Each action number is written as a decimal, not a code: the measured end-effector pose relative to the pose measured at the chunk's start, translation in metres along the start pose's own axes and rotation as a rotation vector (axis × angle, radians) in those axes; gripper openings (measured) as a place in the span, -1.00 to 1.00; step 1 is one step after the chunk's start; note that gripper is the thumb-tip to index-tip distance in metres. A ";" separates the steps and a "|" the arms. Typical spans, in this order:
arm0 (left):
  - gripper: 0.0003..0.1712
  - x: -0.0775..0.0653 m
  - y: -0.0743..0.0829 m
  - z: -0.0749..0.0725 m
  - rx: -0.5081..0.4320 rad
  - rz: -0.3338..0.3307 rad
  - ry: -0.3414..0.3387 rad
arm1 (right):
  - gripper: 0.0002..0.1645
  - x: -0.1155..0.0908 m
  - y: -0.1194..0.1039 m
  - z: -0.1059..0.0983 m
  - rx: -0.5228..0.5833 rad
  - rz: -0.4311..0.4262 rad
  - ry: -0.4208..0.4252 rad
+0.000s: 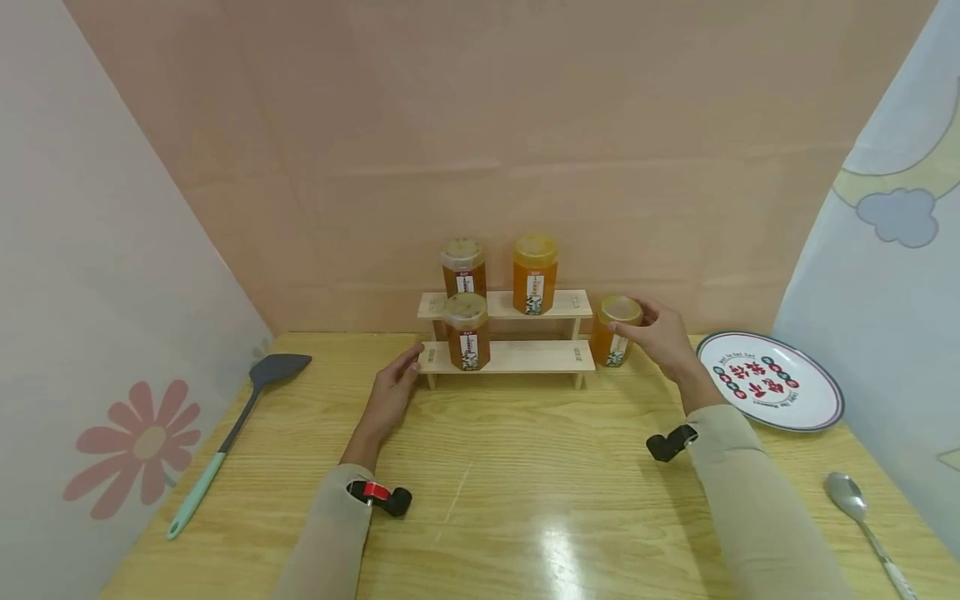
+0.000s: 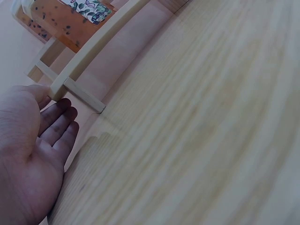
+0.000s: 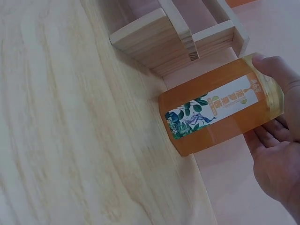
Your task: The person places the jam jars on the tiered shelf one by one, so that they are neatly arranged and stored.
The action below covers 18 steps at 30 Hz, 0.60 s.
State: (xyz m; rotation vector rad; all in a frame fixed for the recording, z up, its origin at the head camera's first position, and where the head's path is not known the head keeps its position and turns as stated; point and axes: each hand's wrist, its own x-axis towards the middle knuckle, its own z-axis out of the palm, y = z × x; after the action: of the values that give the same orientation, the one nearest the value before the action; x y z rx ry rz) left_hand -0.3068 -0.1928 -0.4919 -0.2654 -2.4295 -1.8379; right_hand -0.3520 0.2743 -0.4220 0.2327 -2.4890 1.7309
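Note:
A two-tier wooden display rack (image 1: 525,357) stands at the back of the table. My left hand (image 1: 392,393) holds the left end of its lower shelf (image 2: 86,54), thumb at the edge and the other fingers extended below. My right hand (image 1: 666,340) grips a honey jar (image 1: 606,343) around its yellowish lid. This jar (image 3: 213,110) is upright on the table, just right of the rack. One dark amber jar (image 1: 468,346) sits on the lower shelf's left part. Above, another dark amber jar (image 1: 456,277) and an orange jar (image 1: 534,287) occupy the upper shelf.
An oval white plate (image 1: 813,385) with red lettering lies to the right, close to my right forearm. Nearer on that side is a metal spoon (image 1: 847,497). A spatula (image 1: 238,421) with a green handle lies along the left side. Walls enclose the table's back and sides.

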 end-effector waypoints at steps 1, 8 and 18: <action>-0.46 0.000 0.000 0.001 -0.001 0.001 0.001 | -0.16 0.000 0.002 -0.001 -0.001 -0.004 0.012; -0.47 0.001 0.002 0.003 0.005 0.014 0.007 | -0.14 -0.006 -0.001 -0.004 -0.033 -0.012 0.077; -0.47 0.000 0.000 0.000 0.003 0.004 0.010 | -0.13 -0.026 -0.030 -0.007 -0.005 -0.045 0.066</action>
State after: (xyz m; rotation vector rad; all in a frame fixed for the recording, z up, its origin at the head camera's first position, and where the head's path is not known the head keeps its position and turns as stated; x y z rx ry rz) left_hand -0.3066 -0.1926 -0.4923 -0.2596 -2.4234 -1.8294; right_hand -0.3205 0.2721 -0.3960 0.2257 -2.4224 1.6868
